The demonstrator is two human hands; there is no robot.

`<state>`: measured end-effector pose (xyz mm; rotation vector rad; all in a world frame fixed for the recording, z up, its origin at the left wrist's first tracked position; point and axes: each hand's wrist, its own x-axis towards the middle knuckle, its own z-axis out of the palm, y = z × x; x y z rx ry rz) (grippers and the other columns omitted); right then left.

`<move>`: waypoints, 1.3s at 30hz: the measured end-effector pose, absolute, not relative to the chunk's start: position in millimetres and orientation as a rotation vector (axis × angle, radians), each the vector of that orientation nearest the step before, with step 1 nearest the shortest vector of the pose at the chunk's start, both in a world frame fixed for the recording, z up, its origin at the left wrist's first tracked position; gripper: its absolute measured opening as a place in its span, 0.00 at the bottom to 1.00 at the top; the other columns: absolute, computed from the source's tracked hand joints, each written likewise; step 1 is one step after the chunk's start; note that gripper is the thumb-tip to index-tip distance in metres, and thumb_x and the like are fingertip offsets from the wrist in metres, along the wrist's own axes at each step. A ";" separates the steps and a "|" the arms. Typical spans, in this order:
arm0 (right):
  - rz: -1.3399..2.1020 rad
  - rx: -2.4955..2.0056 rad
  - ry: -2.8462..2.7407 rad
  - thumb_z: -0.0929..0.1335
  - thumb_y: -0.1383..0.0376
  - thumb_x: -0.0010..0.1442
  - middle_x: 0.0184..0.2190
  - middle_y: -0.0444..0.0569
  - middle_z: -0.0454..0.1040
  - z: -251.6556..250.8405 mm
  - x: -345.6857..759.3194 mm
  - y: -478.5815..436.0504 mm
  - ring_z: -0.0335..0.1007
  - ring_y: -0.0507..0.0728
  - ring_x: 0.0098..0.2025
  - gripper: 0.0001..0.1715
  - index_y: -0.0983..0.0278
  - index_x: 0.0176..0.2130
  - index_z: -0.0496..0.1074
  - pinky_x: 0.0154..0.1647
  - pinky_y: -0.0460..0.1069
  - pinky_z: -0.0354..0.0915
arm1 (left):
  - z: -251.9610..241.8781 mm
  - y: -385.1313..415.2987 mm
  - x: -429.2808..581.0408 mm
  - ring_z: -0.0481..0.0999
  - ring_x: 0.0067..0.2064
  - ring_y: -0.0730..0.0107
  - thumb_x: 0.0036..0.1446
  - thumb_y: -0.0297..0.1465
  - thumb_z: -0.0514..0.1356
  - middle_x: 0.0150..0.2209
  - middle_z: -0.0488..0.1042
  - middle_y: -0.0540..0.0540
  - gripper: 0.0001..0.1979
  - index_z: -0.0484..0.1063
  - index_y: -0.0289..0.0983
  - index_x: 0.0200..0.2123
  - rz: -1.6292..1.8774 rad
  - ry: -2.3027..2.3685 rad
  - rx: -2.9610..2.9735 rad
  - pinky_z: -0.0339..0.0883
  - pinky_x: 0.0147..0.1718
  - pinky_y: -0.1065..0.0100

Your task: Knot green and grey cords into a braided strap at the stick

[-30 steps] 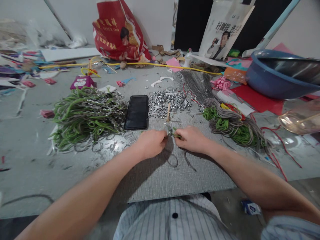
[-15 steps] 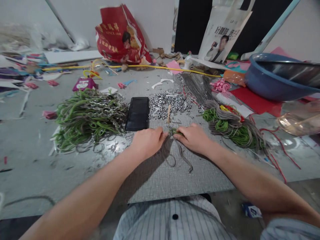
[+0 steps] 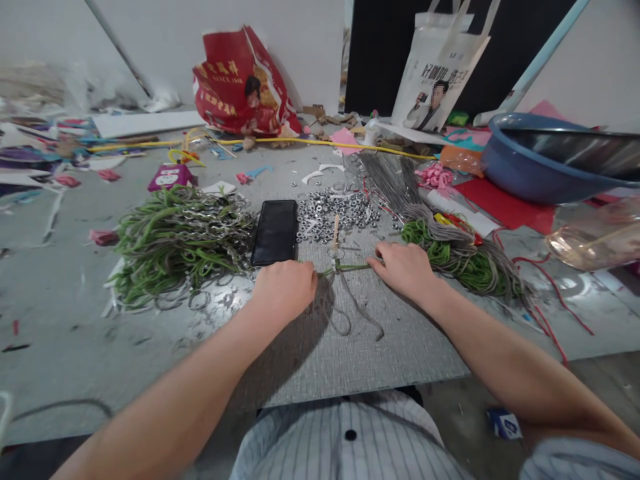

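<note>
My left hand [image 3: 284,289] is closed on one end of a green cord [image 3: 349,268], and my right hand [image 3: 404,268] is closed on its other end. The cord is stretched straight between them just above the grey mat [image 3: 360,347]. Grey cord tails [image 3: 357,313] hang from its middle onto the mat. A small metal ring [image 3: 333,255] lies just beyond the cord. A heap of metal nuts [image 3: 334,211] lies behind it, with a wooden stick [image 3: 337,230] on it.
A black phone [image 3: 275,232] lies left of the nuts. A pile of green and grey cords with rings [image 3: 175,239] sits at left; a bundle of green and grey cords [image 3: 465,257] at right. Blue basin [image 3: 550,160], red bag [image 3: 240,83], white bag [image 3: 440,67] behind.
My hands have moved apart, pulling the green cord taut between them; earlier they were close together, pinching it near the ring.
</note>
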<state>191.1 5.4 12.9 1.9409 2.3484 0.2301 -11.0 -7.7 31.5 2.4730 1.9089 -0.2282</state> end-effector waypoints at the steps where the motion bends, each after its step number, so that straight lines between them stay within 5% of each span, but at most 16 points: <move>1: 0.245 1.945 2.355 0.58 0.56 0.60 0.34 0.53 0.75 12.4 191.4 5.6 0.71 0.60 0.37 0.18 0.65 0.38 0.68 0.35 0.51 0.57 | 32.6 -7.8 -11.6 0.76 0.32 0.50 0.55 0.32 0.45 0.27 0.75 0.38 0.18 0.75 0.35 0.29 -0.234 1.916 2.467 0.67 0.27 0.56; 10: 0.289 1.852 2.432 0.59 0.61 0.60 0.36 0.53 0.74 21.5 192.1 12.8 0.69 0.59 0.39 0.16 0.66 0.36 0.71 0.37 0.51 0.56 | 38.3 -11.3 -19.5 0.76 0.30 0.50 0.55 0.30 0.47 0.24 0.73 0.37 0.17 0.74 0.32 0.26 -0.214 1.968 2.509 0.66 0.26 0.57; 19: 0.232 1.902 2.421 0.60 0.64 0.59 0.42 0.54 0.73 26.5 182.5 61.8 0.68 0.59 0.44 0.15 0.66 0.42 0.69 0.38 0.49 0.60 | 36.4 -11.9 -18.8 0.71 0.40 0.58 0.49 0.19 0.48 0.44 0.66 0.41 0.14 0.67 0.35 0.38 -0.040 1.720 2.818 0.67 0.27 0.64; 25: 0.227 1.956 2.368 0.60 0.63 0.59 0.41 0.55 0.73 15.0 178.3 83.0 0.69 0.60 0.44 0.15 0.66 0.41 0.70 0.38 0.49 0.62 | 21.5 -3.6 -16.1 0.68 0.40 0.62 0.52 0.22 0.49 0.37 0.67 0.42 0.11 0.69 0.34 0.35 0.148 1.388 2.873 0.65 0.40 0.61; 32: 0.298 1.932 2.405 0.55 0.74 0.58 0.39 0.60 0.74 15.1 173.1 73.0 0.69 0.62 0.42 0.18 0.70 0.39 0.71 0.36 0.51 0.62 | 18.3 -0.8 -13.4 0.69 0.40 0.63 0.54 0.24 0.49 0.35 0.69 0.43 0.14 0.73 0.36 0.38 0.106 1.251 2.850 0.66 0.40 0.62; 39: 0.209 1.989 2.471 0.58 0.66 0.60 0.37 0.52 0.75 23.6 174.2 48.6 0.71 0.58 0.38 0.15 0.65 0.37 0.72 0.32 0.47 0.60 | 16.1 -1.5 -14.4 0.69 0.38 0.63 0.53 0.26 0.49 0.34 0.70 0.44 0.15 0.74 0.38 0.37 0.097 1.210 2.884 0.65 0.36 0.63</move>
